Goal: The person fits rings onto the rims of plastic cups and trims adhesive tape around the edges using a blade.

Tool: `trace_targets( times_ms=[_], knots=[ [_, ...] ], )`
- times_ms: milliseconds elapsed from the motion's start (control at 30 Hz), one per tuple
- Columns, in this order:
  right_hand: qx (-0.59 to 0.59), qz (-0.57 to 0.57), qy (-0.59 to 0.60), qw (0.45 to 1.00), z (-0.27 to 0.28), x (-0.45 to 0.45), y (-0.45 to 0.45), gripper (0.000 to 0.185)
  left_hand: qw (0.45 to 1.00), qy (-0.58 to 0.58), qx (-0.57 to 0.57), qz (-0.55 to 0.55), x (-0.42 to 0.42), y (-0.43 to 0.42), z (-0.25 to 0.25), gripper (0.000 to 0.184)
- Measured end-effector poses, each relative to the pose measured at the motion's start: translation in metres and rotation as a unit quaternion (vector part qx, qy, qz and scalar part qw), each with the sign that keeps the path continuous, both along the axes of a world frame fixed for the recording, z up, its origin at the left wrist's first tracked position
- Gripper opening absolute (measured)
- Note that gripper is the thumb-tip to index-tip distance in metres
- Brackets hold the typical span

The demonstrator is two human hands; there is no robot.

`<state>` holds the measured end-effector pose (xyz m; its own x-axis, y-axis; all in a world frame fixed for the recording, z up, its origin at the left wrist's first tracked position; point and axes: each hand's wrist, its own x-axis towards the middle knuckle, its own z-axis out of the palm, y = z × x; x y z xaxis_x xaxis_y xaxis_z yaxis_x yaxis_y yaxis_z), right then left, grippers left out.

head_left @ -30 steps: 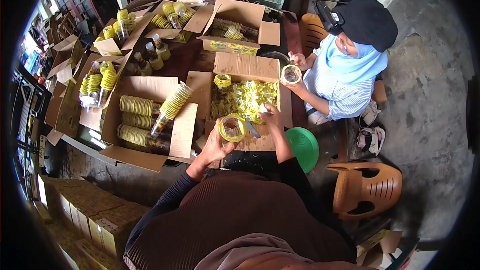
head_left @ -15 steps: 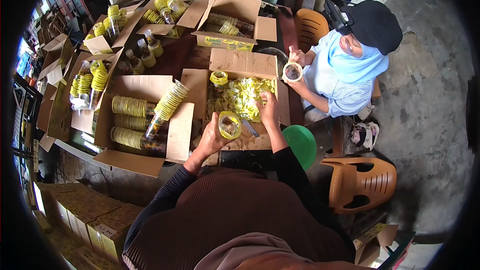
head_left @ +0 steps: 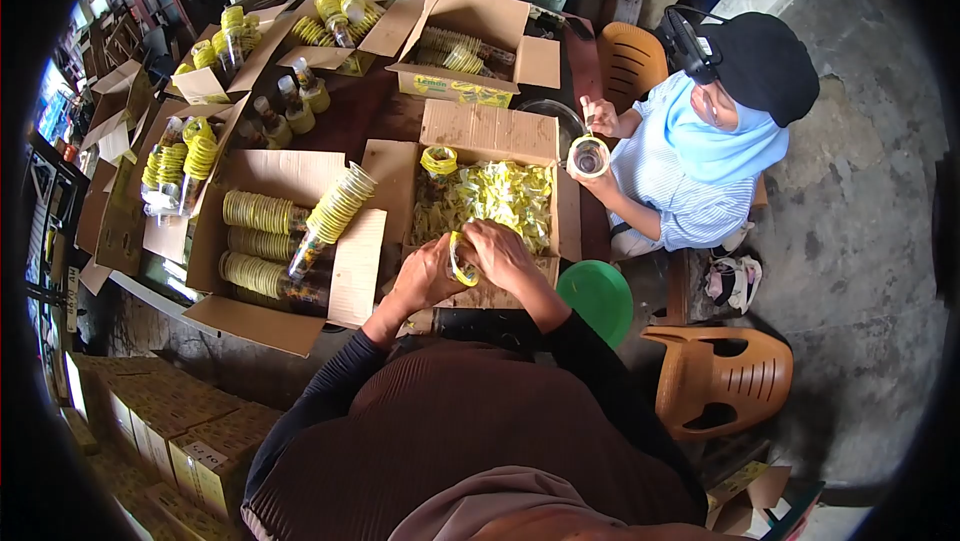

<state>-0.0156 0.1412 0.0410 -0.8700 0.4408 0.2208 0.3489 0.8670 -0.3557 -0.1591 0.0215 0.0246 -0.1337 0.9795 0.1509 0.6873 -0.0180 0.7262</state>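
Note:
My left hand [head_left: 425, 273] is wrapped round a plastic cup with a yellow rim [head_left: 463, 263], tilted so that its mouth faces the right. Against the cup's far rim, my right hand [head_left: 498, 253] has its fingers bent together; what lies between the fingertips is hidden. Just beyond both hands, an open cardboard box [head_left: 487, 127] holds a heap of small yellow-and-clear plastic pieces [head_left: 500, 199]. Another yellow-rimmed cup [head_left: 438, 161] stands in its far left corner.
Left, an open box [head_left: 262, 329] holds stacked yellow-rimmed cups [head_left: 342, 203]. More boxes of cups [head_left: 460, 89] and several bottles [head_left: 290, 96] stand farther back. At right, a person [head_left: 700, 131] holds a cup [head_left: 588, 156]. A green basin [head_left: 597, 303] and an orange chair [head_left: 725, 376] are nearby.
My right hand has moved from the heap of plastic pieces back to the cup. The cup has turned in my left hand, its mouth now facing right. A blade in the box is now hidden.

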Motion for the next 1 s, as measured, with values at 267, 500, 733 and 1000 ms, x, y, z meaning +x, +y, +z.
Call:
trace_targets(
  times_ms=[267,500,733,1000],
  knots=[
    [0.021,0.046,0.056,0.997,0.023,0.001,0.01,0.029,0.987,-0.112,0.068,-0.09,-0.012,0.013,0.015,0.068],
    [-0.05,0.027,-0.008,0.998,0.033,-0.003,0.014,0.037,0.999,-0.032,-0.012,-0.004,-0.015,0.011,0.015,0.066],
    [-0.08,0.058,-0.014,0.995,0.017,-0.012,0.021,0.015,1.0,-0.013,0.006,-0.001,-0.015,0.011,0.012,0.079],
    [-0.188,0.034,0.177,0.966,0.013,-0.01,0.022,0.023,0.99,-0.113,0.083,-0.002,-0.004,0.016,0.029,0.07]
  ],
)
